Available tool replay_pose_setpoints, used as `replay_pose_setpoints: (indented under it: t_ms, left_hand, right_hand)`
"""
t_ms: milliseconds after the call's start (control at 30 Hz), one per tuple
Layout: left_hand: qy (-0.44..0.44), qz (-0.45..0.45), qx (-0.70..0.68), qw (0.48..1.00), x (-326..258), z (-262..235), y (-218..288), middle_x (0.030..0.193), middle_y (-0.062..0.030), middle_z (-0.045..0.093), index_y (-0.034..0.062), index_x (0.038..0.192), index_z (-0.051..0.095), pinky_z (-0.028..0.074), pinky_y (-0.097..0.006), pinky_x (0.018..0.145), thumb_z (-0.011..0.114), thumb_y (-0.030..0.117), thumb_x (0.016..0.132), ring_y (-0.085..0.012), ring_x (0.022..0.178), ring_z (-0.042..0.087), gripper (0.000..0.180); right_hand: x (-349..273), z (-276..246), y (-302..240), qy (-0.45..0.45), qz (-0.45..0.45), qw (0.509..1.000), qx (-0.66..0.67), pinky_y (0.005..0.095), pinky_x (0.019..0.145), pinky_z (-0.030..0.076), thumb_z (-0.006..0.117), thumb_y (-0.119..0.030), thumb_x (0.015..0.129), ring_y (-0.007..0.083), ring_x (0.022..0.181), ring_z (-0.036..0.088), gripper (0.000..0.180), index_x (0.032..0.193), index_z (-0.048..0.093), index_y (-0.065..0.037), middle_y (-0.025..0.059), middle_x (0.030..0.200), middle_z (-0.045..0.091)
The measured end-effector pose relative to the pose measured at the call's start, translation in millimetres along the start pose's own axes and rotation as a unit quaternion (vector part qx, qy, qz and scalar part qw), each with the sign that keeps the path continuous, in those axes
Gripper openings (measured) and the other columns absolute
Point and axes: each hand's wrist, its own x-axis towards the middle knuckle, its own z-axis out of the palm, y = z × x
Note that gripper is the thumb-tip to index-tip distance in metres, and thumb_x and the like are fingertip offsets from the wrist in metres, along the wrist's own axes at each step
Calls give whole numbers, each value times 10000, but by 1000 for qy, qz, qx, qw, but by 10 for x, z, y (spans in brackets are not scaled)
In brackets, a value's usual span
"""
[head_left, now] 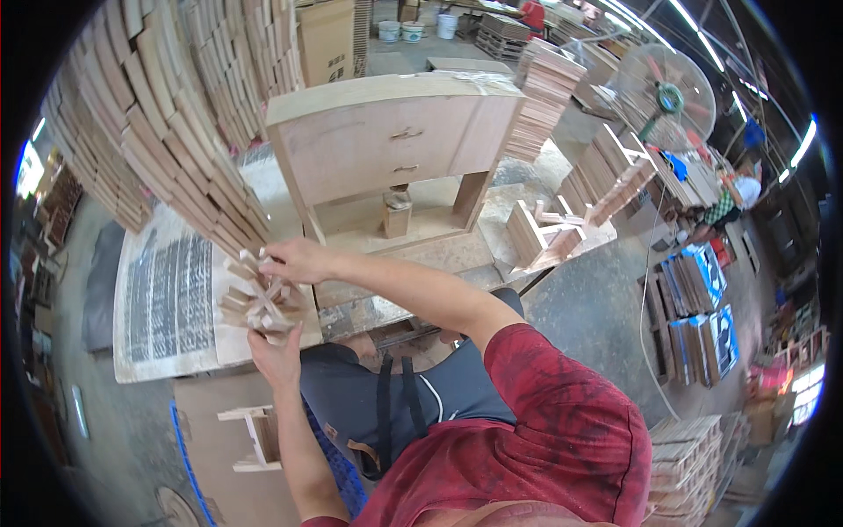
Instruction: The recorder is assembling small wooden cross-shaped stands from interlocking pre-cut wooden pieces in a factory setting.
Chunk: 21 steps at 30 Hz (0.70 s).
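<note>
A bundle of short pale wooden sticks (259, 300) is gripped between both hands at the left of the workbench. My left hand (274, 351) holds the bundle from below. My right hand (299, 260) closes over its top, the arm reaching across from a red sleeve. The bundle sits right beside a tall leaning stack of wooden slats (167, 132). In front of me stands a small unfinished wooden cabinet (395, 140) with two drawer fronts, on the bench (457, 255).
More loose wooden pieces (549, 233) lie at the bench's right end. A printed sheet (167, 294) covers the bench's left. Stacks of boards (544, 88), a large fan (663, 97), blue-and-white packs (698, 307) and another person (729, 202) stand to the right.
</note>
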Motion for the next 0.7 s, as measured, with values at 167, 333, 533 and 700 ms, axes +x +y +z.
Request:
replay_pose_setpoints:
  t_ms: [167,333,533,700]
  left_hand:
    - [35,-40,15,998,44,183,-62,1019,-238,643,-54,1121,549,480,-493,861,885,351,773,-433,960,628,631]
    - [29,-9,17,999,40,129,-79,980,-209,648,-41,1120,556,489,-470,848,888,319,774,-402,923,635,601]
    - [2,-42,-25,999,96,89,-108,1021,-178,654,-40,1136,568,515,-411,838,926,236,728,-300,909,649,609]
    - [14,-19,-81,996,56,41,-163,1190,-185,647,-66,1220,571,513,-368,940,894,174,772,-263,1060,657,603]
  right_hand:
    - [-80,80,40,71,-5,997,-8,531,829,522,515,-421,1039,472,934,666,440,1059,651,-4,267,950,699]
    - [-159,208,104,116,39,992,28,525,816,520,504,-415,1046,479,941,665,436,1031,625,3,278,938,691]
    - [-163,203,97,106,77,989,64,498,825,534,506,-484,1031,452,922,688,521,990,635,19,266,922,704]
    - [-441,164,61,44,12,994,103,427,901,529,835,-510,752,333,1076,676,762,1240,566,10,213,1109,693]
